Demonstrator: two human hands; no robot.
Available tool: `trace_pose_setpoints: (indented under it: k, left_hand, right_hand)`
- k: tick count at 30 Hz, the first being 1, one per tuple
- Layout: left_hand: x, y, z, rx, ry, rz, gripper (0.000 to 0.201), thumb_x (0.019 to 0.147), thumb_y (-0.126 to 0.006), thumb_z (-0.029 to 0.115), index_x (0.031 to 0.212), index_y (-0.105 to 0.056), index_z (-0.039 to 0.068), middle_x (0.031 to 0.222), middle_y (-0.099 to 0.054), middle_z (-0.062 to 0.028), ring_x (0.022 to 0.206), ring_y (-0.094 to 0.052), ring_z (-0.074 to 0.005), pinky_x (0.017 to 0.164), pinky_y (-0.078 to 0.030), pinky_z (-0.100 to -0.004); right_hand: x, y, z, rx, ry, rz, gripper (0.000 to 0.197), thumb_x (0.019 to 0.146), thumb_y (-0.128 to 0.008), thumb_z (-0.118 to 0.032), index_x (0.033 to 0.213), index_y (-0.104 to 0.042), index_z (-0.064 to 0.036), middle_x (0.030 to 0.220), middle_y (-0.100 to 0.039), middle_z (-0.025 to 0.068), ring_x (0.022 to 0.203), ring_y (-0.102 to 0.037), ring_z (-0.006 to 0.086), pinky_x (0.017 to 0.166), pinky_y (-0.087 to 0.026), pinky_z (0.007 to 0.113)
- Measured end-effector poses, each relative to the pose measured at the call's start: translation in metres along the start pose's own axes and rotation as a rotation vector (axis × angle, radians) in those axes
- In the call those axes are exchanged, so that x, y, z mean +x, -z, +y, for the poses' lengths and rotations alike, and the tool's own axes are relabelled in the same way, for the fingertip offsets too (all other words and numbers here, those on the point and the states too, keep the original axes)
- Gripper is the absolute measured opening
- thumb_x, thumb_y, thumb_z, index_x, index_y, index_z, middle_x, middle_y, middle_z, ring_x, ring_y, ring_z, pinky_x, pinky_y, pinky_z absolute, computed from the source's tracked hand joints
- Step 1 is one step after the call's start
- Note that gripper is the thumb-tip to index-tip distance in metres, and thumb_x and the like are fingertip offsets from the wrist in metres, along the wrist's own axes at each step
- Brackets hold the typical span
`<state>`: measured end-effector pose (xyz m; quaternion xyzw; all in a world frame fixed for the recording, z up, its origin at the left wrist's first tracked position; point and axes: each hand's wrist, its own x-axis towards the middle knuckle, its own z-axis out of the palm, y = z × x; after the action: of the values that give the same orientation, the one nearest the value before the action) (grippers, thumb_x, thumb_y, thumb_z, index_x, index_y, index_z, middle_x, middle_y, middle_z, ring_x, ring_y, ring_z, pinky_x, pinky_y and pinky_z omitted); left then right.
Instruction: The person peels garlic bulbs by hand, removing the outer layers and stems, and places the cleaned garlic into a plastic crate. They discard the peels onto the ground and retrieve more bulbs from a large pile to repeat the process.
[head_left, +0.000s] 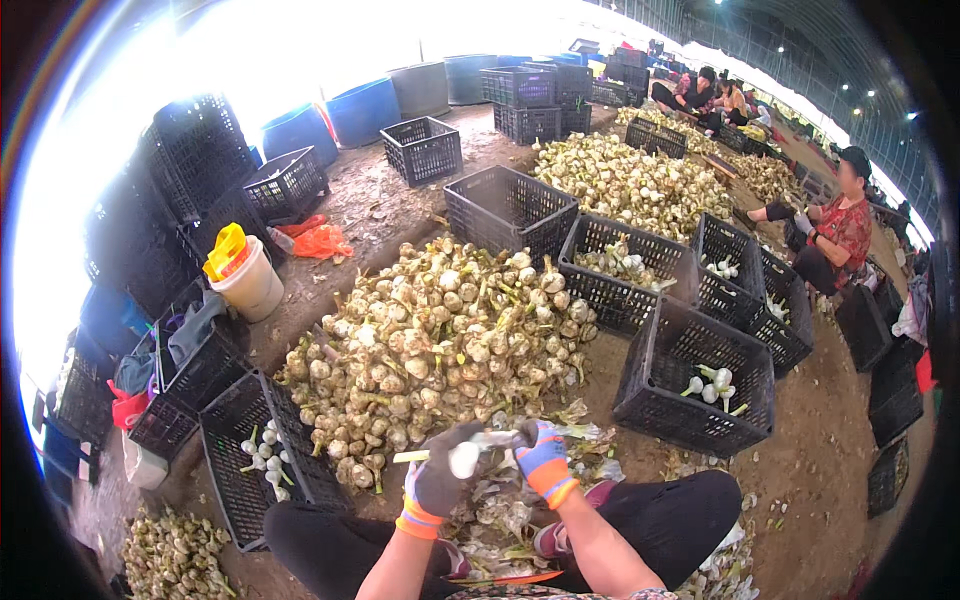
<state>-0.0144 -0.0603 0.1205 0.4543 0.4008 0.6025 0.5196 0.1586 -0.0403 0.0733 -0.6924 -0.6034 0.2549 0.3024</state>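
My left hand (438, 480), in a dark grey glove with an orange cuff, is closed round a garlic bulb (464, 460). The bulb is white and peeled, and a pale stem juts out to the left of the hand. My right hand (545, 465), in a grey, blue and orange glove, is closed beside it. A pale strip (495, 438) runs between the two hands; I cannot tell whether it is husk or a tool. Just beyond lies a big heap of unpeeled garlic (430, 340). Loose husks (500, 515) lie under my hands, between my legs.
A black crate (230, 470) with several white bulbs stands at my left; another crate (700, 420) with a few bulbs is at my right. More crates, a second garlic heap (640, 185), a cream bucket (250, 285) and blue barrels (362, 112) lie farther off. A co-worker (840, 225) sits at right.
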Motion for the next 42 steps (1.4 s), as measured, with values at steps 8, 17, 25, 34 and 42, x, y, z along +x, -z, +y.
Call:
trace_pose_setpoints:
  k: [8,17,25,34,42]
  left_hand:
    - [0.009,0.018,0.011,-1.207,0.274,0.095,0.03,0.092,-0.051,0.02,0.12,-0.051,0.01,0.125,-0.052,-0.0146,0.114,-0.052,-0.0324,0.1,-0.04,-0.0519]
    - [0.062,0.16,0.037,-1.109,-0.307,0.536,0.074,0.084,-0.063,0.035,0.139,-0.025,0.003,0.132,-0.043,-0.0232,0.116,-0.051,-0.0378,0.096,-0.046,-0.0504]
    - [0.038,0.153,-0.181,1.212,0.562,0.338,0.058,0.069,-0.069,0.043,0.114,-0.061,0.007,0.115,-0.059,-0.0236,0.111,-0.054,-0.0388,0.093,-0.044,-0.043]
    - [-0.021,0.157,-0.222,1.502,0.76,-0.011,0.075,0.08,-0.045,0.065,0.12,-0.057,0.002,0.116,-0.059,-0.0207,0.109,-0.055,-0.0366,0.094,-0.043,-0.044]
    - [0.098,0.137,-0.182,0.805,0.493,0.052,0.061,0.083,-0.056,0.049,0.12,-0.055,0.001,0.11,-0.06,-0.0196,0.107,-0.057,-0.0329,0.094,-0.044,-0.041]
  right_hand:
    - [0.005,-0.039,0.052,0.302,-0.11,-0.27,0.03,0.078,-0.062,-0.014,0.106,-0.067,-0.0062,0.084,-0.069,0.0116,0.072,-0.063,0.0166,0.065,-0.05,0.031]
    - [0.016,-0.037,0.064,0.962,-0.275,-0.186,0.03,0.087,-0.058,-0.011,0.116,-0.06,-0.0018,0.094,-0.066,0.0088,0.07,-0.064,0.0179,0.063,-0.053,0.03]
    - [0.012,-0.002,0.028,1.182,-0.298,-0.163,0.029,0.088,-0.053,-0.012,0.115,-0.061,-0.0043,0.098,-0.065,0.0081,0.081,-0.062,0.0175,0.073,-0.052,0.032]
    - [0.006,-0.015,0.021,1.423,-0.325,-0.227,0.028,0.088,-0.063,-0.019,0.111,-0.063,-0.0019,0.093,-0.069,0.0078,0.072,-0.066,0.0143,0.059,-0.053,0.027]
    - [0.022,0.025,0.0,1.645,-0.192,-0.316,0.038,0.093,-0.054,-0.023,0.128,-0.052,-0.007,0.092,-0.065,0.0028,0.071,-0.06,0.0106,0.058,-0.047,0.025]
